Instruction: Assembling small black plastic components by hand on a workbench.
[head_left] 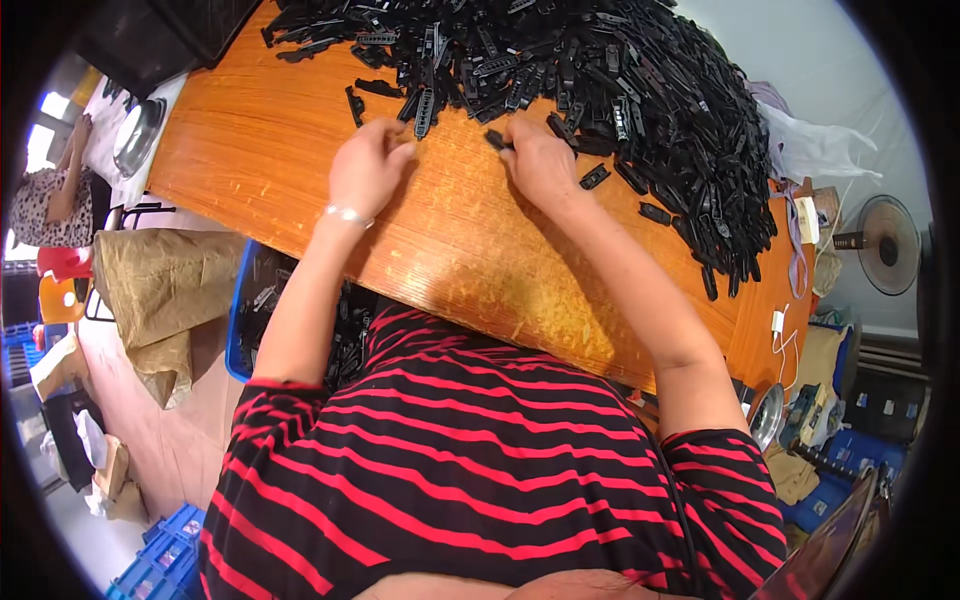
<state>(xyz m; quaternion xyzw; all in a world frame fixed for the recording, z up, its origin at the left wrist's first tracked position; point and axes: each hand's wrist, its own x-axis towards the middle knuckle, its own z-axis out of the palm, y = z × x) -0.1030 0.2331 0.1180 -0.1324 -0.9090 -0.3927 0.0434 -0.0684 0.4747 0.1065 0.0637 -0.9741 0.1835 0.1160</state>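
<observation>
A small black plastic part (496,140) is pinched between the thumb and fingers of my right hand (541,165), just in front of the heap. My left hand (368,170), with a pale bracelet at the wrist, hovers over the table a little to the left. Its fingers are loosely curled, the thumb stands apart from the forefinger, and no part shows between them. Right beyond its fingertips lies a long slotted black part (424,113). A big heap of similar black plastic parts (690,130) covers the far and right side of the wooden table (450,230).
A blue bin (240,310) of black parts stands below the table's front edge at left. Brown sacking (165,290) hangs beside it. At right are a fan (888,245) and a white cable (778,322). Another person (60,205) sits at far left.
</observation>
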